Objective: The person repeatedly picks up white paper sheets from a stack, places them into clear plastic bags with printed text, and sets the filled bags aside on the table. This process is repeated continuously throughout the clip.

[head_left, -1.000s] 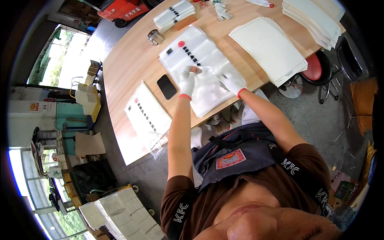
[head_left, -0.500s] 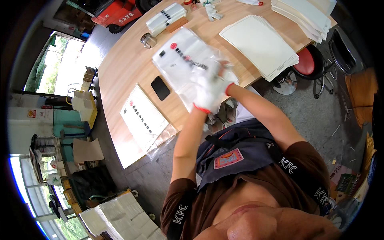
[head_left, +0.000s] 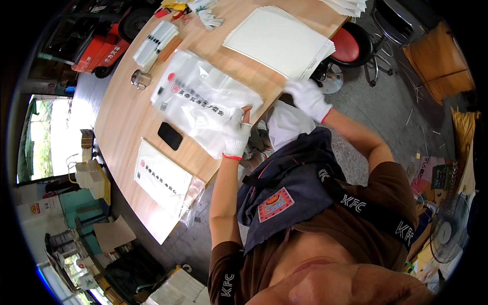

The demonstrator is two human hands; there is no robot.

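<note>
My left hand (head_left: 237, 133), in a white glove with red cuff and a bare fingertip showing, grips the near edge of a clear plastic bag (head_left: 211, 86). The bag lies on a pile of similar bags with dark print and a red mark. My right hand (head_left: 308, 99), gloved alike, is at the table's edge, beside the near corner of a stack of white sheets (head_left: 277, 40). Motion smears its fingers, so I cannot tell whether they hold anything. Left of the bags lies a black phone (head_left: 170, 136). A bagged white sheet bundle (head_left: 163, 170) sits nearer the table's left corner.
Farther back on the wooden table (head_left: 114, 112) are a metal cup (head_left: 140, 79), a wrapped bundle (head_left: 155, 41) and a spare glove (head_left: 207, 18). A red-seated stool (head_left: 348, 44) stands close against the table's right side. Beyond the far left is a red forklift (head_left: 99, 48).
My hands, together over the bags before, are now apart. The right has swung right toward the white sheets; the left stays at the bags' near edge. The whole view has turned and shifted.
</note>
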